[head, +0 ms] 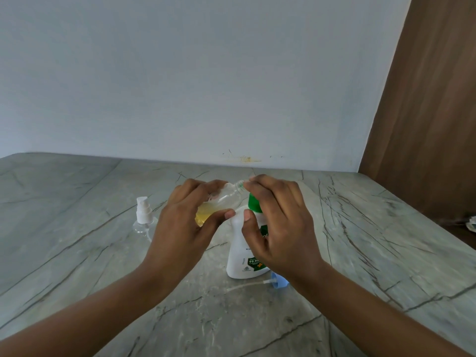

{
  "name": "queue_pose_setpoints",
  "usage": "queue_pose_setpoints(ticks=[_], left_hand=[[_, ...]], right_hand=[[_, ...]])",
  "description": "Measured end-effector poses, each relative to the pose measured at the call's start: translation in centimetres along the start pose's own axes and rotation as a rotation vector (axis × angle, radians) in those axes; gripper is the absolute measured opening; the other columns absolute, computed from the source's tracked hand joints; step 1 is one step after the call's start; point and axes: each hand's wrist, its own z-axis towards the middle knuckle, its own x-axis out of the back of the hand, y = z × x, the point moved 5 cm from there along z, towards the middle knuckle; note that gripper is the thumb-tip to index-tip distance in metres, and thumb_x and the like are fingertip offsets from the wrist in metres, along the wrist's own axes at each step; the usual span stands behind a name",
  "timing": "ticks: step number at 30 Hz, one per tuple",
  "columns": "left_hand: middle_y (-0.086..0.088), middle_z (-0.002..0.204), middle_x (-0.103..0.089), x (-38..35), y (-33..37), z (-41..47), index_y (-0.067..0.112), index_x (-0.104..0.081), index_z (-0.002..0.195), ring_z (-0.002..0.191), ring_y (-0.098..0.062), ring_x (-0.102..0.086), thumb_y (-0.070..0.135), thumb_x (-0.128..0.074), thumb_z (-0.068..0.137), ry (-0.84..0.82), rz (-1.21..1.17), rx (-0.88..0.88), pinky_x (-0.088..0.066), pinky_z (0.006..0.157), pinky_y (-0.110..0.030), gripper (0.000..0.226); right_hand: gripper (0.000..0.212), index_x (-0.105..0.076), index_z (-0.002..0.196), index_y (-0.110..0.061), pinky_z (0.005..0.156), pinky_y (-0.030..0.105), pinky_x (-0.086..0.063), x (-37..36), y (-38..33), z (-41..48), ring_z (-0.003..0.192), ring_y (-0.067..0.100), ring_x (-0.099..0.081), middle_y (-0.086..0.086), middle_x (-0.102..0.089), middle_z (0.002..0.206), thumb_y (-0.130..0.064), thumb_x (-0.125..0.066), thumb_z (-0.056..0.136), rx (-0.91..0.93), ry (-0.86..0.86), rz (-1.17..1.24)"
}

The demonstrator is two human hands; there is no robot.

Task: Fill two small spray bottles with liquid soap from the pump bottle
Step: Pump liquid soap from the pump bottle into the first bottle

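Observation:
My left hand grips a small clear spray bottle, tilted with its open neck toward the right and yellowish soap pooled at its lower end. The white pump bottle with a green pump head stands upright on the table just behind my hands. My right hand rests over the pump head, fingers at the small bottle's neck and thumb against the white bottle. A second clear spray bottle with its white sprayer on stands at the left. A blue sprayer cap with its tube lies beside the pump bottle's base.
The grey marble table reaches back to a pale wall. A brown wooden panel rises at the right. Some small object shows at the far right edge.

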Motion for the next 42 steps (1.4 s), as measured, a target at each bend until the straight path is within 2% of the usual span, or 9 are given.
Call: queue_pose_setpoints(ticks=[3,6,10,14,18,23,31,37,42], left_hand=[[0.012,0.100,-0.055,0.0,0.0,0.1,0.025,-0.059,0.115,0.095,-0.010,-0.056,0.038,-0.063,0.079,-0.008,0.003,0.004,-0.046,0.079,-0.021,0.039],[0.012,0.100,-0.054,0.2,0.2,0.3,0.024,-0.059,0.116,0.095,-0.010,-0.056,0.037,-0.063,0.078,0.001,0.021,0.010,-0.043,0.078,-0.017,0.040],[0.020,0.097,-0.051,0.6,0.6,0.7,0.026,-0.058,0.115,0.094,-0.007,-0.055,0.038,-0.063,0.078,0.023,0.008,-0.006,-0.043,0.079,-0.017,0.039],[0.027,0.098,-0.048,0.7,0.7,0.9,0.032,-0.056,0.114,0.094,-0.003,-0.053,0.039,-0.063,0.078,0.032,0.006,-0.017,-0.040,0.078,-0.010,0.037],[0.027,0.098,-0.047,0.7,0.7,1.0,0.029,-0.057,0.114,0.094,-0.005,-0.054,0.040,-0.063,0.078,0.034,0.012,-0.010,-0.040,0.078,-0.014,0.038],[0.022,0.096,-0.050,0.8,0.7,0.9,0.027,-0.059,0.114,0.093,-0.003,-0.054,0.038,-0.064,0.078,0.044,0.011,-0.020,-0.041,0.076,-0.010,0.038],[0.016,0.098,-0.052,0.5,0.5,0.7,0.028,-0.057,0.116,0.093,-0.004,-0.054,0.040,-0.062,0.078,0.025,0.028,-0.015,-0.039,0.076,-0.012,0.040],[0.020,0.098,-0.051,0.0,0.0,0.3,0.028,-0.057,0.117,0.094,-0.004,-0.054,0.042,-0.064,0.081,0.013,0.031,-0.027,-0.043,0.077,-0.015,0.039],[0.018,0.099,-0.052,-0.2,-0.1,-0.1,0.026,-0.058,0.116,0.093,-0.006,-0.054,0.041,-0.065,0.080,0.006,0.025,-0.020,-0.042,0.076,-0.015,0.040]], right_hand=[[0.033,-0.065,0.106,0.003,0.088,0.015,-0.034,0.0,0.1,0.1,0.099,0.019,-0.050,0.014,-0.063,0.104,-0.017,-0.051,0.083,0.005,-0.005,0.004],[0.032,-0.066,0.105,0.003,0.084,0.017,-0.038,0.2,0.1,0.6,0.097,0.020,-0.050,0.014,-0.064,0.102,-0.017,-0.051,0.084,0.022,-0.007,-0.001],[0.030,-0.066,0.104,0.003,0.083,0.020,-0.040,0.7,0.1,1.2,0.096,0.020,-0.052,0.013,-0.064,0.102,-0.014,-0.050,0.085,0.033,0.002,0.007],[0.029,-0.066,0.105,0.003,0.084,0.017,-0.039,0.8,0.2,1.4,0.098,0.019,-0.051,0.013,-0.064,0.102,-0.012,-0.050,0.085,0.041,-0.009,0.008],[0.029,-0.066,0.104,0.003,0.081,0.018,-0.040,0.9,0.2,1.7,0.097,0.020,-0.051,0.013,-0.064,0.102,-0.012,-0.050,0.085,0.045,-0.015,0.015],[0.031,-0.065,0.105,0.003,0.084,0.016,-0.038,0.9,0.1,1.6,0.099,0.019,-0.051,0.012,-0.063,0.103,-0.017,-0.048,0.089,0.035,-0.025,0.036],[0.031,-0.063,0.107,0.000,0.088,0.012,-0.035,0.3,0.1,0.8,0.100,0.017,-0.050,0.011,-0.062,0.105,-0.020,-0.050,0.087,-0.017,0.023,0.056],[0.033,-0.055,0.113,-0.004,0.094,0.015,-0.034,-0.1,0.1,0.0,0.104,0.018,-0.048,0.007,-0.055,0.110,-0.022,-0.052,0.086,0.020,0.038,0.058],[0.033,-0.055,0.113,-0.003,0.096,0.023,-0.039,-0.3,0.0,-0.5,0.105,0.020,-0.050,0.013,-0.062,0.106,-0.021,-0.052,0.086,0.032,0.033,0.047]])
